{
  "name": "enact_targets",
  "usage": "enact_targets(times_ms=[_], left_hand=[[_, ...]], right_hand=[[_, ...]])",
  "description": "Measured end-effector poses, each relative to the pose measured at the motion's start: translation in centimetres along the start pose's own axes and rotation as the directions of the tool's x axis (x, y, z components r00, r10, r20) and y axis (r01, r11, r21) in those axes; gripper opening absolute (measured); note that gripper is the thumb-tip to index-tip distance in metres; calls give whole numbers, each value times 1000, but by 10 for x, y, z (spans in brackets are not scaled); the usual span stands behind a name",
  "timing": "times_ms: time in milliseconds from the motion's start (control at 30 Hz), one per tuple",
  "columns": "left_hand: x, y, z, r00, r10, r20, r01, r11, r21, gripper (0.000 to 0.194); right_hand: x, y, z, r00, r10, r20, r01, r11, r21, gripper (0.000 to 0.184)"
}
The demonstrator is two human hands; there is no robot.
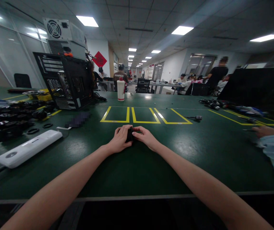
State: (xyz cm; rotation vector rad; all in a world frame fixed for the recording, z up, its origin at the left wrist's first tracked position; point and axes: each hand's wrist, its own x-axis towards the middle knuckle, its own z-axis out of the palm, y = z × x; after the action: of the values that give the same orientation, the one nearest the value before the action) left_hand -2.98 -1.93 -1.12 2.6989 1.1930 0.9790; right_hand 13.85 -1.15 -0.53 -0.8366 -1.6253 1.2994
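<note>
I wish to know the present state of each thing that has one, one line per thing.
left hand, closed on small black object
right hand, fingertips at the object's edge
small black object, held, partly hidden
drink cup, standing upright
computer case, standing
upper power supply, stacked above the case
white elongated device, lying flat
ceiling lights, lit

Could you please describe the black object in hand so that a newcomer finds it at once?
On the green table, find three yellow tape outlines. Nearer the camera, the left hand and right hand flank a small black object; unlike the black parts at left, it is held.
</note>
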Motion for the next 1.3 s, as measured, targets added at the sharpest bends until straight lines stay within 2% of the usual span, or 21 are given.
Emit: enact_targets(times_ms=[67, 233, 367, 567, 700, 933, 1100, 1300], left_hand=[[0, 0, 0, 1000, 2, 2, -2, 1000, 0, 62], [0, -1, -1, 1000, 1, 14, -1, 1000, 11, 63], [0, -1, -1, 1000, 1, 17, -1, 1000, 12, 61], [0, -1, 0, 1000, 1, 16, -1, 1000, 14, 62], [0, -2, -1, 1000, 2, 24, -2, 1000, 7, 61], [0, -1, 0, 1000, -13, 16, 12, 1000, 19, 62], [0, 1, -2, 1000, -6, 21, 6, 1000, 13, 61], [0, -1, -1, 1000, -10, 15, 10, 1000, 8, 61]], right_hand=[[-1, -1, -1, 1000, 3, 24, -3, 1000, 11, 29], [-5, -6, 0, 994, -103, 37, 103, 995, -12, 28], [-5, -5, 1, 998, -55, 9, 55, 998, -2, 23], [-2, -1, 1, 999, -30, -19, 29, 999, -17, 28], [-2, -2, -1, 1000, -8, 8, 8, 999, -36, 29], [-3, -3, -1, 991, -127, 48, 128, 992, -12, 26], [-3, -2, 1, 997, -72, 4, 72, 997, -13, 20], [-1, -2, 1, 1000, 0, -9, 0, 1000, 1, 29]])
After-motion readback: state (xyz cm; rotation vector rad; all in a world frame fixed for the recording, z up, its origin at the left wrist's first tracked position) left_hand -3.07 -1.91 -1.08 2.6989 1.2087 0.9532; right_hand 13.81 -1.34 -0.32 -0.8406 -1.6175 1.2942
